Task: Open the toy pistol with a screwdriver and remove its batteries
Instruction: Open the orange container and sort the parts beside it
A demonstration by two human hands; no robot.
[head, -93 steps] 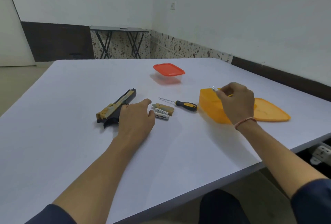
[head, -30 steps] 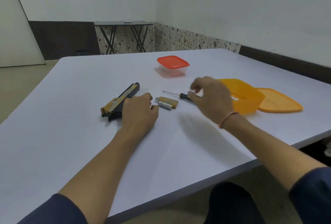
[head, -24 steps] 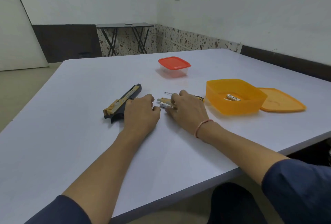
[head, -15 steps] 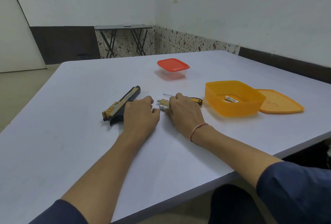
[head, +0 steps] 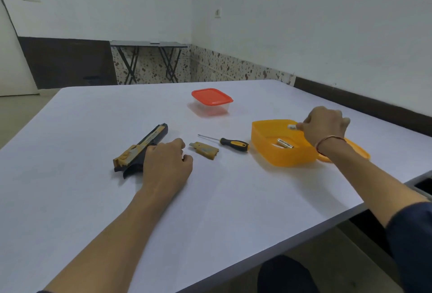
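Head view: the right hand (head: pixel 325 126) hangs above the far side of the orange container (head: pixel 280 159). Its thumb and fingertips are pinched together on one end of a small white battery (head: pixel 292 126), and the other fingers are curled in. The battery's free end points left over the open container. A second battery (head: pixel 285 143) lies on the container's floor just below. The wrist crosses over the orange lid (head: pixel 361 153), which lies flat beside the container.

The left hand (head: pixel 166 166) rests knuckles-up on the table (head: pixel 222 210), fingers loosely curled and thumb tucked at the side. It lies against the grip of the toy pistol (head: pixel 149 139) and hides it, so I cannot tell whether the fingers close round the grip or only touch it. The pistol lies flat, its barrel pointing away and to the right.

Just right of the left hand's thumb lies the tan battery cover (head: pixel 205 150), apart from the pistol. The screwdriver (head: pixel 233 144) lies between the cover and the container, its tip pointing left. A red-lidded box (head: pixel 211 102) stands farther back.

Half a second ago the right hand was down beside the left one, fingers on the battery next to the cover. Now it is over the container, and no battery lies by the cover. The left hand and the pistol have not moved.
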